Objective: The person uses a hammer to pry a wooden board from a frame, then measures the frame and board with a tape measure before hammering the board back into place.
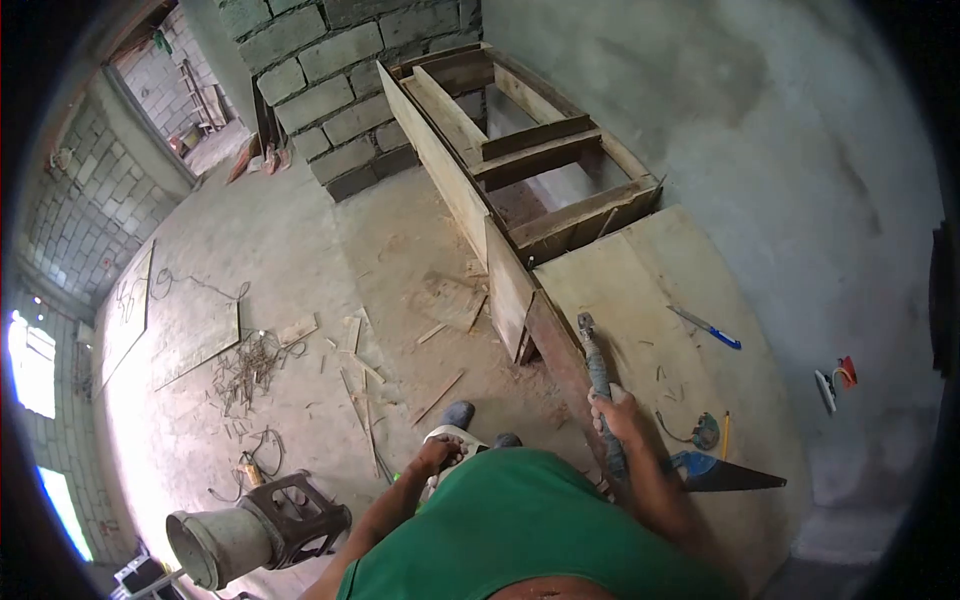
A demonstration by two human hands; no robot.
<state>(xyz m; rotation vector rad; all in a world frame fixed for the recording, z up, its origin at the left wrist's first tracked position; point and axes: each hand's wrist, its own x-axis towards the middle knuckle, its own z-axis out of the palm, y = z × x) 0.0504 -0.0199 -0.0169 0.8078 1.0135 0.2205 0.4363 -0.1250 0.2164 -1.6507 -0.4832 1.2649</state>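
Note:
My right hand is wrapped around the handle of a hammer, which has a grey wrapped grip and a metal head pointing away from me. The hammer lies over the edge of a wooden bench-like frame, beside its plywood top. At my waist, my left hand is closed, its fingers curled against a white item; what it pinches is too small to make out. Past the hammer, the wooden frame stands along the wall with open bays between its crosspieces.
On the plywood lie a blue utility knife, a tape measure, a yellow pencil and a handsaw. Wood strips and tangled wire litter the floor. A bucket and a plastic stool lie at lower left.

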